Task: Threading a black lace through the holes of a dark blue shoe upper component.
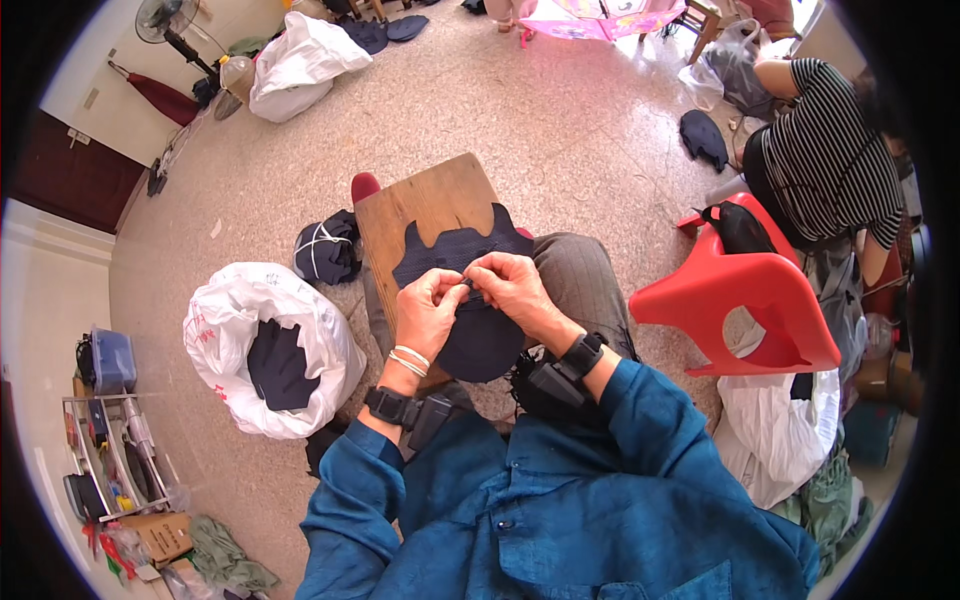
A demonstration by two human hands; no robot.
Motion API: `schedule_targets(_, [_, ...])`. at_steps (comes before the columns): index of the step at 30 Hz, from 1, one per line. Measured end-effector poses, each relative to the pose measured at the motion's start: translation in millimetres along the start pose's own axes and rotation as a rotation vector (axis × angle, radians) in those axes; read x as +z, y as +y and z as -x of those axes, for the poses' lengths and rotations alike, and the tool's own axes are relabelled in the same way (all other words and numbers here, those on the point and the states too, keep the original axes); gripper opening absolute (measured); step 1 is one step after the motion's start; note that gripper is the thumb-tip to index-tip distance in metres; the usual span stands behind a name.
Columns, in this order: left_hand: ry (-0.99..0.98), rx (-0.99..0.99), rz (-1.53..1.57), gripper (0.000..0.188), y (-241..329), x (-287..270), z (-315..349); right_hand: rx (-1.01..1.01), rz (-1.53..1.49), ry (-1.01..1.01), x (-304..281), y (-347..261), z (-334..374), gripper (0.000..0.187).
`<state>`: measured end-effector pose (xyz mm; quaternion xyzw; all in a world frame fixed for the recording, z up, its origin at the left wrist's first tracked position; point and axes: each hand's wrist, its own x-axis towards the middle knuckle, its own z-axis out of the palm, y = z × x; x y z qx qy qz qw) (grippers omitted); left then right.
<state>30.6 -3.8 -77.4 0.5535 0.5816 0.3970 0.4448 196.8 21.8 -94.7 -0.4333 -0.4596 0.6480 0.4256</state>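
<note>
A dark navy cut fabric piece (455,250) with pointed tabs lies across a wooden board (430,200) over my lap. Its rounded lower part (481,345) hangs toward me, below my hands. My left hand (428,308) pinches the fabric's middle edge between thumb and fingertips. Right beside it, almost touching, my right hand (515,290) is closed in a pinch on the same fabric. Anything smaller between the fingertips is hidden. Dark straps with small boxes circle both wrists.
To my left stand a white plastic bag (335,370) of dark pieces and a tied dark bundle (328,250). A red plastic stool (740,290) lies on its side at right, near a person in a striped top (825,150). Another white bag (300,65) sits far left.
</note>
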Motion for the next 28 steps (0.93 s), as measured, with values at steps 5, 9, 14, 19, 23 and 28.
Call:
schedule_targets(5, [0.007,-0.04,0.144,0.017,-7,-7,2,-0.051,0.065,-0.033,7,1,2,0.018])
schedule_targets(9, [0.051,-0.12,0.011,0.013,-2,-25,0,-0.188,0.299,0.128,-12,11,-4,0.018])
schedule_targets(14, [0.244,0.249,-0.489,0.007,-19,-38,-6,-0.446,0.565,0.101,-9,13,-1,0.013])
schedule_targets(19, [0.274,0.26,-0.523,0.004,-31,-40,-6,-0.578,0.715,0.002,4,4,-3,0.013])
schedule_targets(23, [0.272,0.153,-0.482,0.004,-28,-42,2,-0.547,0.779,-0.101,9,9,-11,0.014])
schedule_targets(28, [0.211,0.177,-0.586,0.007,-30,-45,12,-0.477,0.886,-0.102,8,21,-13,0.019])
